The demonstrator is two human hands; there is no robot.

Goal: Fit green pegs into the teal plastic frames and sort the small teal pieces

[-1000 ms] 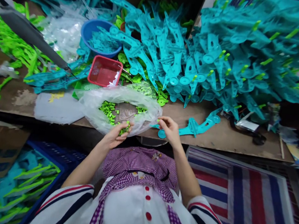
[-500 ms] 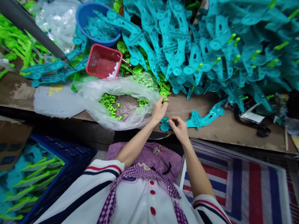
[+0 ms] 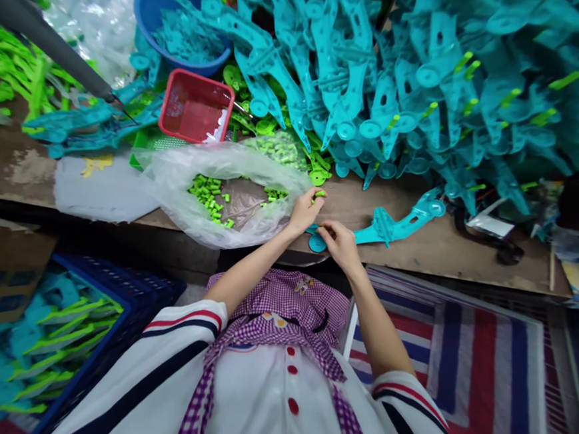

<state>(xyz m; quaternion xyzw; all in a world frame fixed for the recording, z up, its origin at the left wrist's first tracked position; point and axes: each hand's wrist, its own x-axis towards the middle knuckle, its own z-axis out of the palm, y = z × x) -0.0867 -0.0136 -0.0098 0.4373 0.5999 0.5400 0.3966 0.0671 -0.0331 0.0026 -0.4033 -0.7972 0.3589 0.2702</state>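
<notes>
A long turquoise plastic part point(image 3: 399, 230) lies along the table's front edge, its round end on the left. Over that left end is my right hand point(image 3: 339, 243), fingers pinched down on it; whether a small piece sits under the fingertips is hidden. Just above and to the left, my left hand point(image 3: 306, 209) is closed around a small green plastic piece that shows at its fingertips. Beside my left wrist spreads an open clear plastic bag point(image 3: 173, 168) with many small green pieces point(image 3: 208, 196) inside.
Turquoise parts point(image 3: 342, 60) are heaped high along the back and right. A red tray point(image 3: 196, 106) and a blue bowl point(image 3: 184, 25) stand behind the bag. A grey screwdriver-like tool point(image 3: 48, 34) hangs at upper left. A blue crate point(image 3: 126, 311) is below left.
The view has shifted slightly. My right hand stays at the turquoise part's left end, its fingers a little changed in pose. My left hand still holds the green piece.
</notes>
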